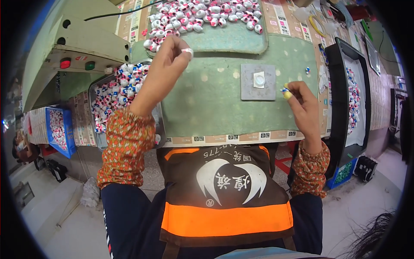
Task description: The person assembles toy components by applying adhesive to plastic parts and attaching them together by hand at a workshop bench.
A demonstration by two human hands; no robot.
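Note:
My left hand (166, 67) is at the near left edge of a pale green tray (233, 46) heaped with small white-and-pink rounded pieces (198, 15). Its fingers are curled in, and something white shows at the thumb tip; I cannot make out what they hold. My right hand (304, 105) pinches a small blue-and-white piece (284, 90) between thumb and fingers, with yellow at the thumb tip. Just left of it, a square grey plate (246, 93) lies on the green mat, bearing a pale block with a round recess (258, 80).
A metal tray (160, 125) of white, blue and pink pieces stands at left, under a cream machine (86, 34) with red and green buttons. One small piece (307, 70) lies on the mat. At right is a black tray (338, 99); a blue bin (64, 129) stands far left.

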